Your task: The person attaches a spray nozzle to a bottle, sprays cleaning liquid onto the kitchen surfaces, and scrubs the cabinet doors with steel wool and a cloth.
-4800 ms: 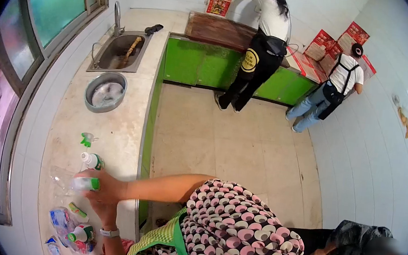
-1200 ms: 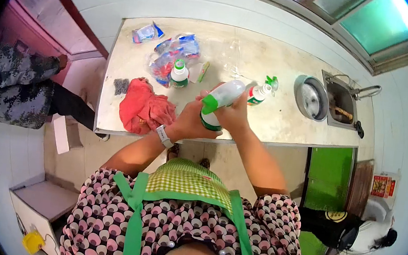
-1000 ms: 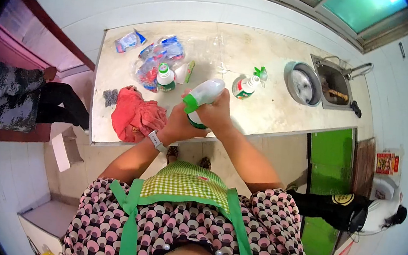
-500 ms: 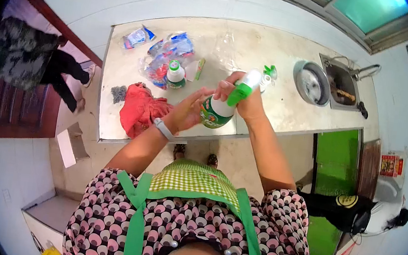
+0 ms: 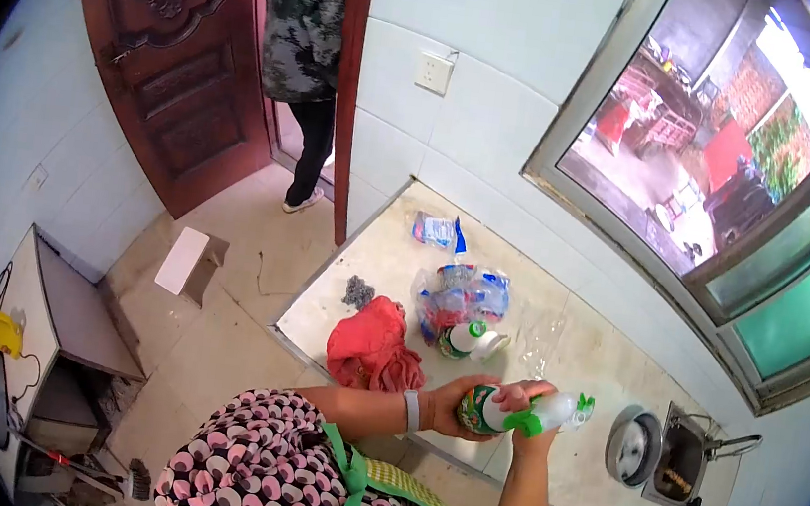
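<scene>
Head view: two bare hands hold a green and white bottle

The left hand (image 5: 453,403) has its grip round the fat part of the green and white plastic bottle (image 5: 481,410). The right hand (image 5: 535,398) is up at the narrow end, and its grip is round the bottle's neck, just by the green and white spray top (image 5: 525,424). It looks like the top sits on the bottle, but the fingers hide the join, so I cannot be sure. The bottle is tipped over on its side, near the front edge of the long, pale tabletop (image 5: 602,365).

A crumpled red cloth (image 5: 370,344) is on the tabletop, near the left hand. A fuzzy grey scrubber (image 5: 357,293) is just beside the cloth. A white bottle with a green cap (image 5: 462,340) is close to a heap of clear and blue plastic wrappers (image 5: 470,295). A small blue and white packet (image 5: 434,231) lies near the heap, closer to the wall. Past the right hand, there is a round grey basin (image 5: 636,445), just beside a metal sink (image 5: 678,466).

Well apart from the hands, a person in a blotchy dark jacket (image 5: 305,32) stands by the carved brown door (image 5: 186,68). An open white box (image 5: 186,263) is on the floor.
</scene>
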A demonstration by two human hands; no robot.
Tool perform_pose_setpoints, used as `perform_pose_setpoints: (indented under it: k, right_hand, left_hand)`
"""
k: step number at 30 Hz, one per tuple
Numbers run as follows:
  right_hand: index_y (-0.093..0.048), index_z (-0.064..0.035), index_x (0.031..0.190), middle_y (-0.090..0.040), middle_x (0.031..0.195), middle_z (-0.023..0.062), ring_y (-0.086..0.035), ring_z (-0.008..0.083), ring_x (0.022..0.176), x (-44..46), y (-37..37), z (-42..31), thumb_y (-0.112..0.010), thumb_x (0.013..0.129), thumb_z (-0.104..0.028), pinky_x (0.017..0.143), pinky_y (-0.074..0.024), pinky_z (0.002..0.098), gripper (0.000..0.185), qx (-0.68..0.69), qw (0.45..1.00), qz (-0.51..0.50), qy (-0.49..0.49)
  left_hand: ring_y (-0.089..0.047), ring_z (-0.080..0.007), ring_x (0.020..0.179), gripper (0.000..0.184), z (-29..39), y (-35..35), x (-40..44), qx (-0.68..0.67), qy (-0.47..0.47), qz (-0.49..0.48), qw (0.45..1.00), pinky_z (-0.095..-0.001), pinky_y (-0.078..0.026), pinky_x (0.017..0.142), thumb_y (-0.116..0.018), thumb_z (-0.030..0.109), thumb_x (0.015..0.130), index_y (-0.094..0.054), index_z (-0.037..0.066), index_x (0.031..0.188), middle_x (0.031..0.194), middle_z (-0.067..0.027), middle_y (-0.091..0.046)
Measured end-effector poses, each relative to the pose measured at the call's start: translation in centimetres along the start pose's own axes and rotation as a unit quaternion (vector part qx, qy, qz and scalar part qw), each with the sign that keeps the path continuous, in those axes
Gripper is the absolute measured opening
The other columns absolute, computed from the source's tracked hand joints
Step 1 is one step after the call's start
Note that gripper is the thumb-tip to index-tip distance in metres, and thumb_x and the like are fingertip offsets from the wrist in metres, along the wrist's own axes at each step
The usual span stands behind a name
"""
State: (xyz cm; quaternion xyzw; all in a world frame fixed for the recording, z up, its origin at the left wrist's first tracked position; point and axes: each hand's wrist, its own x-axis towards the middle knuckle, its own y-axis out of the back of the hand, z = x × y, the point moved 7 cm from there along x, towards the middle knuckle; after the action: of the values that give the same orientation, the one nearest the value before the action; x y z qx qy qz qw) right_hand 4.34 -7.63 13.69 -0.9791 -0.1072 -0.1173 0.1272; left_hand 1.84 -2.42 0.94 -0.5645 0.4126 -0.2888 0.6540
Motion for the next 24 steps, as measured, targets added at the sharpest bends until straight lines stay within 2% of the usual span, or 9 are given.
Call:
perform_pose_setpoints:
  k: [2,5,7,12,15,17,18,20,24]
  right_hand:
    - [-0.048,-0.0048,0.066,-0.058,0.061,0.0098,-0.06,0.0182,0.058,0.2,-0.7,-0.1,-0.066,0.08,-0.007,0.054,-0.0494,0.0302,0.023,0.018,1.0,0.01,0.002]
    - [-0.048,-0.0045,0.067,-0.057,0.06,0.0084,-0.06,0.0177,0.057,0.1,-1.2,-0.4,-0.067,0.079,-0.008,0.055,-0.0495,0.0307,0.023,-0.035,0.999,0.034,0.018]
    - [-0.049,-0.0043,0.066,-0.057,0.059,0.0074,-0.06,0.0169,0.058,0.1,-1.2,0.0,-0.069,0.078,-0.01,0.055,-0.0492,0.0299,0.025,-0.036,0.998,0.055,-0.006]
    - [-0.051,-0.0039,0.063,-0.059,0.06,0.007,-0.059,0.0129,0.058,0.0,-0.9,0.7,-0.07,0.078,-0.011,0.053,-0.0468,0.0259,0.025,-0.049,0.995,0.088,-0.003]
    - [-0.052,-0.0032,0.064,-0.06,0.062,0.0073,-0.058,0.012,0.057,-0.4,-0.3,0.7,-0.07,0.078,-0.01,0.052,-0.0457,0.0253,0.024,-0.098,0.99,0.098,-0.009]
    - [-0.048,-0.0045,0.071,-0.061,0.068,0.0095,-0.059,0.0139,0.06,-0.5,-0.2,1.1,-0.062,0.082,-0.004,0.057,-0.0493,0.0261,0.018,-0.078,0.995,0.068,-0.011]
    - [-0.048,-0.0045,0.071,-0.061,0.068,0.0095,-0.059,0.0139,0.06,-0.7,-0.1,1.1,-0.062,0.082,-0.004,0.057,-0.0493,0.0261,0.018,-0.077,0.994,0.074,-0.009]
    - [-0.053,-0.0025,0.065,-0.06,0.061,0.0069,-0.057,0.0111,0.054,-0.9,0.5,0.8,-0.07,0.077,-0.009,0.049,-0.0437,0.024,0.022,-0.043,0.991,0.129,0.007]
    - [-0.052,-0.002,0.065,-0.06,0.06,0.0077,-0.056,0.0121,0.053,-0.7,3.1,1.4,-0.07,0.077,-0.007,0.048,-0.0442,0.0249,0.022,-0.103,0.986,0.121,-0.051]
  left_hand:
    - [-0.06,-0.0216,0.089,0.034,0.3,-0.2,-0.4,-0.008,-0.011,0.008,1.0,-0.0408,-0.051,0.079,-0.059,0.045,0.082,-0.056,0.016,0.099,0.096,-0.0057,-0.061]
    - [-0.059,-0.0192,0.089,0.031,0.9,0.2,-0.6,0.011,-0.036,-0.02,0.999,-0.0415,-0.05,0.081,-0.056,0.044,0.084,-0.056,0.014,0.093,0.094,-0.002,-0.058]
    - [-0.06,-0.0191,0.089,0.03,1.5,-0.5,-0.4,0.025,-0.082,-0.098,0.991,-0.0403,-0.051,0.078,-0.056,0.044,0.083,-0.056,0.018,0.098,0.098,-0.0034,-0.06]
    - [-0.06,-0.0192,0.089,0.028,1.4,-0.5,-0.7,0.012,-0.079,-0.094,0.992,-0.0413,-0.051,0.077,-0.055,0.042,0.084,-0.055,0.019,0.101,0.099,-0.0025,-0.06]
    - [-0.059,-0.0201,0.09,0.028,1.3,-0.5,-0.8,0.015,-0.089,-0.05,0.995,-0.0425,-0.05,0.078,-0.055,0.04,0.085,-0.054,0.019,0.102,0.099,-0.0033,-0.06]
    - [-0.059,-0.0211,0.091,0.027,1.1,-0.2,-0.5,0.013,-0.086,-0.038,0.995,-0.0436,-0.051,0.078,-0.054,0.04,0.085,-0.054,0.018,0.102,0.1,-0.0039,-0.059]
    - [-0.059,-0.0211,0.091,0.027,0.8,-0.3,-0.4,0.015,-0.081,-0.037,0.996,-0.0436,-0.051,0.078,-0.054,0.04,0.085,-0.054,0.018,0.102,0.1,-0.0039,-0.059]
    - [-0.059,-0.0224,0.09,0.031,0.2,-0.1,-0.3,-0.012,-0.066,0.007,0.998,-0.0429,-0.05,0.079,-0.055,0.041,0.085,-0.053,0.017,0.104,0.101,-0.0053,-0.059]
    - [-0.059,-0.026,0.093,0.038,-1.1,-0.6,0.2,-0.028,-0.027,-0.012,0.999,-0.0424,-0.05,0.081,-0.055,0.043,0.084,-0.052,0.014,0.109,0.104,-0.0088,-0.059]
